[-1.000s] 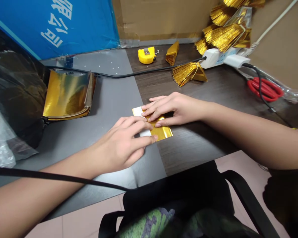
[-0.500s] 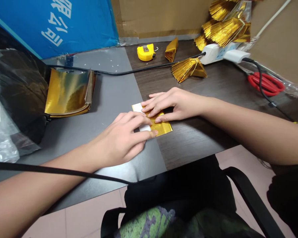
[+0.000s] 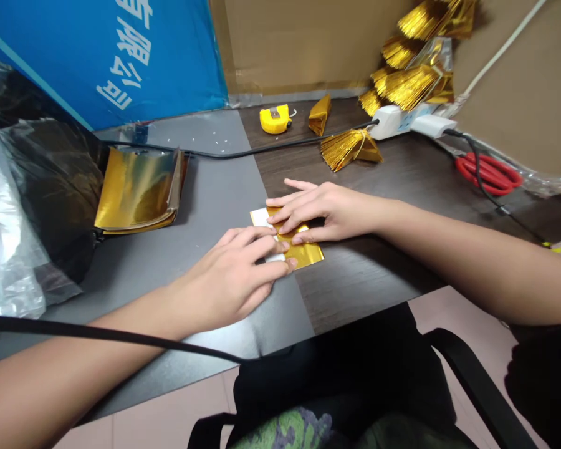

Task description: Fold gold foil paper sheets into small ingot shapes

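A small gold paper sheet [image 3: 308, 253] with a white part showing on its left lies flat on the desk. On its left and lower part press the fingertips of my left hand [image 3: 243, 268], palm down, fingers apart. My right hand [image 3: 325, 212] rests over its upper right part with the fingers spread. Both hands touch the paper and cover some of it. To the left stands a thick stack of gold sheets [image 3: 135, 190]. Behind my right hand lies a tied gold paper fan [image 3: 350, 148].
Behind are a yellow tape measure [image 3: 275, 120], a folded gold piece [image 3: 319, 115], a black cable [image 3: 243, 151] and a white power strip [image 3: 395, 122]. Red-handled scissors [image 3: 489, 174] lie at right, a black plastic bag [image 3: 56, 181] at left. More gold fans [image 3: 409, 84] pile up at the back right.
The whole view has shifted, so the desk and things sit slightly lower. The fingers of my right hand are spread a little wider. Both hands stay on the paper.
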Motion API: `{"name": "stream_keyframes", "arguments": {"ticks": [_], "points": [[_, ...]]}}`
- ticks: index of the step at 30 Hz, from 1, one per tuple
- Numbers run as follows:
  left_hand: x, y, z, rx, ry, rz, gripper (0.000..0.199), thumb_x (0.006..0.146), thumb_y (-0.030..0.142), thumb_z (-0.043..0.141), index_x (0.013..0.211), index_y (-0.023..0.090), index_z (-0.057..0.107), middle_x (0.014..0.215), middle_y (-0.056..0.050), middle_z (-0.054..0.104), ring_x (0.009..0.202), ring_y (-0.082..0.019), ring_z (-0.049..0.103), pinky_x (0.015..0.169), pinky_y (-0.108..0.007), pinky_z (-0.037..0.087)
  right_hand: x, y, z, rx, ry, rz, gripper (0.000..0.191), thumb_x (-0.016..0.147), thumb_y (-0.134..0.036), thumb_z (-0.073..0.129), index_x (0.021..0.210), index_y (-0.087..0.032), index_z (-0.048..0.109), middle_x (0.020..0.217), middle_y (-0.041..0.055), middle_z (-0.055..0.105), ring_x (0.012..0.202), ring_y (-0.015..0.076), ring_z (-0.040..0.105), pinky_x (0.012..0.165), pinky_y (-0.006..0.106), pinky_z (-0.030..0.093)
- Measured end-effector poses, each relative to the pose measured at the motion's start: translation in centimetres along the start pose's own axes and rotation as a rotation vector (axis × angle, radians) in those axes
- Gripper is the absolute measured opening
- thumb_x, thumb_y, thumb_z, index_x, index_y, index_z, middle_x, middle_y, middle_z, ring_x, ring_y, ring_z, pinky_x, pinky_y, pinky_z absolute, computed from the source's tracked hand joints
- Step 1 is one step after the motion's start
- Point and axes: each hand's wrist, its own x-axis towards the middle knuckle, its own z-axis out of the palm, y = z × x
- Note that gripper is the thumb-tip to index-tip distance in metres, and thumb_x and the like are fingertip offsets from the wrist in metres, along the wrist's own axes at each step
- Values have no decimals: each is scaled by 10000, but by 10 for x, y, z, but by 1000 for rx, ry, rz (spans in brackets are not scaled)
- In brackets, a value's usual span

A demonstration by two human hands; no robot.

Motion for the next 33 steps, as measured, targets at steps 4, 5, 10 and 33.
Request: {"name": "stream_keyframes", "arguments": {"ticks": [4,5,10,33], "points": [[1,2,-3,-7,-20,1,326,979,184,474,1245,283,632,1186,-57,646,1313,-260,482,1037,-421,462,1,-14,-5,-132,-8,26,243,1019,-298,567,1185,-190,708,1393,120,657,1458,264,458,1263,586,203],[1,2,-3,-7,-25,-4,331,977,181,473,1249,287,629,1178,-54,647,1314,-257,479,1040,-418,462,1,-20,-5,-183,-3,52,284,1029,-303,540,1225,-164,691,1403,140,646,1473,280,435,1260,594,208],[1,4,-2,2,-26,-26,279,960,201,500,1173,291,655,1196,-52,642,1297,-263,484,1025,-422,468,-2,-55,7,-335,-17,187,500,1041,-356,457,1425,-51,553,1519,236,506,1501,341,379,1207,577,361],[2,3,-2,-9,17,-12,264,974,211,465,1145,179,663,1283,-104,636,1326,-271,513,1080,-463,480,-16,-55,34,-304,3,280,653,1006,-293,450,1578,-19,298,1597,253,385,1522,308,339,1229,533,367]]}}
